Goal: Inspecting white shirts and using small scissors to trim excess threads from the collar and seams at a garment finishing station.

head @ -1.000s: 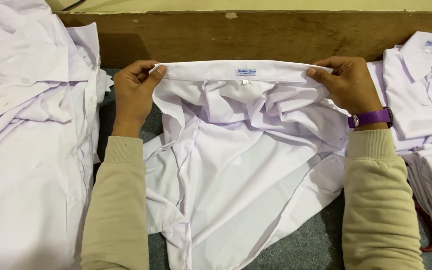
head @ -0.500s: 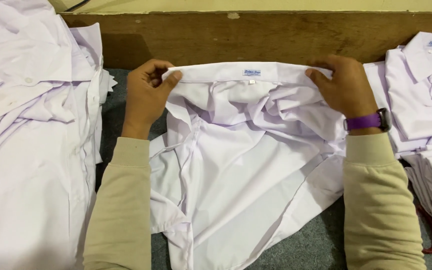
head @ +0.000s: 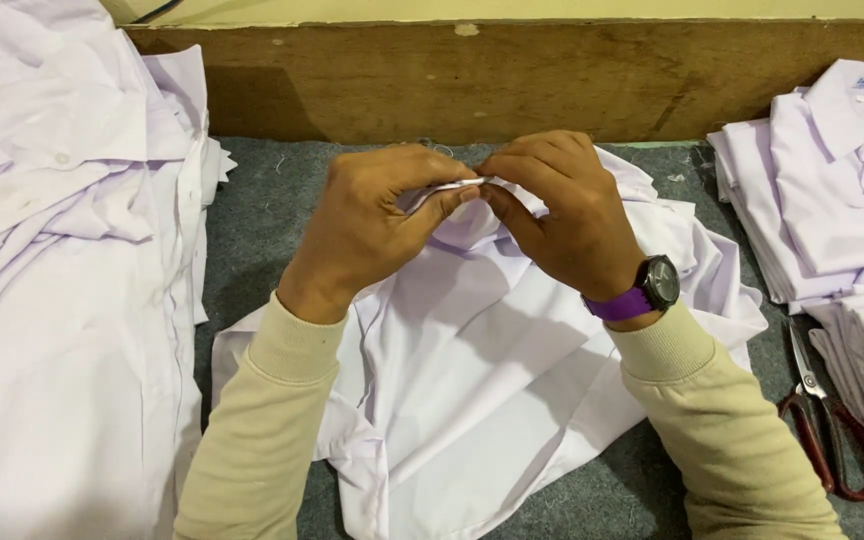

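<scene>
- Both hands pinch together at the collar of the white shirt (head: 472, 360): the left hand (head: 367, 225) clamps the folded edge between thumb and fingers, and the right hand (head: 562, 215) nips the same edge from the other side, fingertips meeting in the middle.
- The collar is bunched up tight between them, lifted just off the cloth below.
- The rest of that shirt sprawls crumpled on the grey felt table (head: 262, 200), right under the cream sleeves.
- A purple-strapped watch (head: 647, 290) sits on the right wrist.
- Out left, a loose heap of white shirts (head: 62, 280).
- Out right, a neat folded stack of shirts (head: 832, 190), with red-handled scissors (head: 822, 415) lying just beside it.
- A wooden board (head: 512, 80) runs along the back.
</scene>
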